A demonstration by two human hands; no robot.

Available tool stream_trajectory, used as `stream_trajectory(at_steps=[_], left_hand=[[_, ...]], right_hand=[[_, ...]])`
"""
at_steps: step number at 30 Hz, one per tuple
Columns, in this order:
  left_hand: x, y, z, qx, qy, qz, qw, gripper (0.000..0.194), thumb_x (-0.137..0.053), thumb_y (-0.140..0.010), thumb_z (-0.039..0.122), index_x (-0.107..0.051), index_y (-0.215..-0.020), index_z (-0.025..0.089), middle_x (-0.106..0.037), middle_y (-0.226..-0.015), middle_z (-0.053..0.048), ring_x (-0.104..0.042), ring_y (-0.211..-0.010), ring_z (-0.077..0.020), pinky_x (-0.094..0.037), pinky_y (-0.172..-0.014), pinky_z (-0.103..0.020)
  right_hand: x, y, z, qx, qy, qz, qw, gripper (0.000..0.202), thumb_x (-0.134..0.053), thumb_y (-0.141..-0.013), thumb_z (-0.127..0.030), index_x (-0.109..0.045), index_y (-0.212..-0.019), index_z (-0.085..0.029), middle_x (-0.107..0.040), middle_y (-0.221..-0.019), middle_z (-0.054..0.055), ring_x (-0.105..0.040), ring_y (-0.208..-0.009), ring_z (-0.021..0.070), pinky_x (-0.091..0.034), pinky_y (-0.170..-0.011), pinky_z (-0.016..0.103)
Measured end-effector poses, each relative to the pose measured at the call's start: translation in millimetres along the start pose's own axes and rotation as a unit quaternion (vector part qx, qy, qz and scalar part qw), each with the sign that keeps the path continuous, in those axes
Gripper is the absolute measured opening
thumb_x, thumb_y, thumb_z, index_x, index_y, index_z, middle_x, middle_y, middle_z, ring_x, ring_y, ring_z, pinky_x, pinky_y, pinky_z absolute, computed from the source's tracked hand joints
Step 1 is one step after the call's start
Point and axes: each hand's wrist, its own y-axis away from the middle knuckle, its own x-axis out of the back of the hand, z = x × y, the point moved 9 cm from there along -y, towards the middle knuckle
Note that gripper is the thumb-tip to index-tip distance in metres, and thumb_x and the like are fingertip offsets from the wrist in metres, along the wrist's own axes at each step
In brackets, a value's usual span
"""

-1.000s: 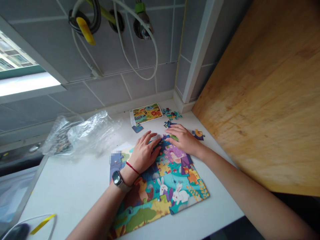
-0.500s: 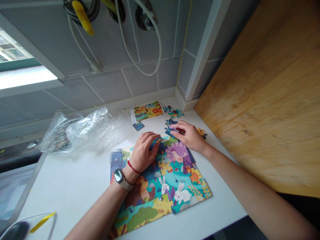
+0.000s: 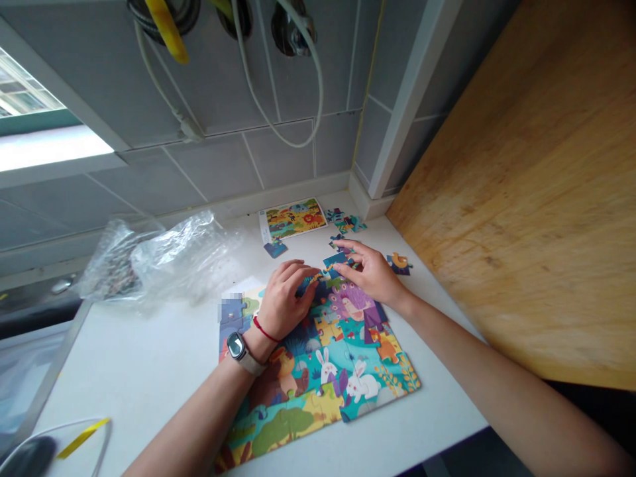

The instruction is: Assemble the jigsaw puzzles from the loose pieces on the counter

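Observation:
A colourful animal jigsaw puzzle (image 3: 293,411), largely joined, lies on the white table. My left hand (image 3: 288,301), with a watch and a red string at the wrist, rests over the puzzle's upper part, fingers bent; what is under its fingertips is hard to see. My right hand (image 3: 370,268) pinches a blue puzzle piece (image 3: 334,260) between thumb and fingers at the puzzle's top edge, just right of my left hand. Loose dark pieces (image 3: 338,242) lie behind the right fingertips. An orange and blue piece (image 3: 399,264) lies right of the right hand.
A picture card (image 3: 295,220) lies at the back, with a loose piece (image 3: 275,248) before it and more pieces (image 3: 346,220) to its right. A clear plastic bag (image 3: 169,262) is at the back left. A wooden panel (image 3: 536,199) stands along the right.
The blue piece in my right hand has turned and shows more of its face by the top edge. The orange and blue piece is less covered by my right hand. My left hand has hardly moved.

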Motion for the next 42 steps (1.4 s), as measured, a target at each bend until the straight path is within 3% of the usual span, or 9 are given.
stream_trajectory(at_steps=[5, 10, 14, 23, 34, 37, 42], left_hand=[[-0.4, 3.3, -12.1, 0.032, -0.044, 0.014, 0.998, 0.02, -0.059, -0.1, 0.014, -0.076, -0.107, 0.023, -0.079, -0.109, -0.007, -0.066, -0.116, -0.0291, -0.058, -0.101, -0.05], [-7.2, 5.9, -11.7, 0.018, -0.058, -0.014, 0.998, 0.04, -0.054, -0.089, 0.0, -0.079, -0.107, 0.025, -0.077, -0.117, -0.006, -0.062, -0.122, -0.0295, -0.058, -0.103, -0.052], [-10.4, 5.5, -7.4, 0.008, -0.052, -0.035, 0.998, 0.039, -0.054, -0.091, 0.002, -0.08, -0.109, 0.025, -0.076, -0.12, -0.007, -0.062, -0.122, -0.0292, -0.058, -0.104, -0.053], [-11.0, 4.8, -2.3, -0.004, -0.049, -0.049, 0.998, 0.036, -0.058, -0.094, 0.005, -0.081, -0.113, 0.025, -0.076, -0.121, -0.008, -0.064, -0.118, -0.0286, -0.058, -0.1, -0.05], [-15.6, 7.1, -1.7, -0.017, -0.063, -0.068, 0.996, 0.038, -0.058, -0.092, 0.005, -0.082, -0.113, 0.026, -0.077, -0.125, -0.007, -0.067, -0.118, -0.0291, -0.06, -0.097, -0.05], [-17.3, 7.6, 1.0, -0.026, -0.07, -0.08, 0.994, 0.04, -0.057, -0.093, 0.005, -0.08, -0.118, 0.025, -0.076, -0.129, -0.007, -0.066, -0.12, -0.0299, -0.059, -0.098, -0.05], [-18.8, 8.1, 3.4, -0.035, -0.108, -0.097, 0.989, 0.04, -0.058, -0.092, 0.006, -0.08, -0.117, 0.027, -0.076, -0.132, -0.007, -0.067, -0.12, -0.0304, -0.059, -0.093, -0.051]], right_hand=[[-10.4, 1.5, 1.1, 0.021, 0.06, -0.013, 0.998, 0.032, -0.078, -0.09, -0.032, -0.079, -0.12, -0.022, -0.082, -0.104, 0.007, -0.077, -0.09, 0.0222, -0.063, -0.084, 0.035], [-11.4, 4.5, -13.8, 0.083, 0.188, 0.004, 0.979, 0.033, -0.08, -0.09, -0.026, -0.081, -0.122, -0.024, -0.081, -0.118, 0.009, -0.076, -0.109, 0.0262, -0.06, -0.1, 0.041], [-10.2, 4.2, -13.1, 0.083, 0.233, 0.001, 0.969, 0.034, -0.082, -0.089, -0.028, -0.081, -0.123, -0.025, -0.08, -0.119, 0.01, -0.075, -0.113, 0.0291, -0.059, -0.104, 0.044], [-13.3, 5.1, -17.7, 0.118, 0.281, -0.008, 0.953, 0.028, -0.081, -0.091, -0.028, -0.082, -0.118, -0.025, -0.074, -0.107, 0.009, -0.068, -0.111, 0.0296, -0.057, -0.101, 0.044], [-19.1, 8.3, -20.6, 0.15, 0.275, -0.017, 0.95, 0.018, -0.078, -0.094, -0.027, -0.083, -0.111, -0.027, -0.072, -0.108, 0.008, -0.065, -0.108, 0.0285, -0.056, -0.101, 0.046], [-7.9, 7.2, -29.7, 0.175, 0.25, 0.016, 0.952, 0.016, -0.072, -0.097, -0.025, -0.083, -0.11, -0.026, -0.073, -0.106, 0.009, -0.066, -0.108, 0.0283, -0.056, -0.099, 0.045], [37.8, -2.7, -35.6, 0.165, 0.212, 0.117, 0.956, 0.02, -0.062, -0.101, -0.027, -0.082, -0.102, -0.026, -0.077, -0.102, 0.008, -0.07, -0.103, 0.0273, -0.055, -0.095, 0.043]])
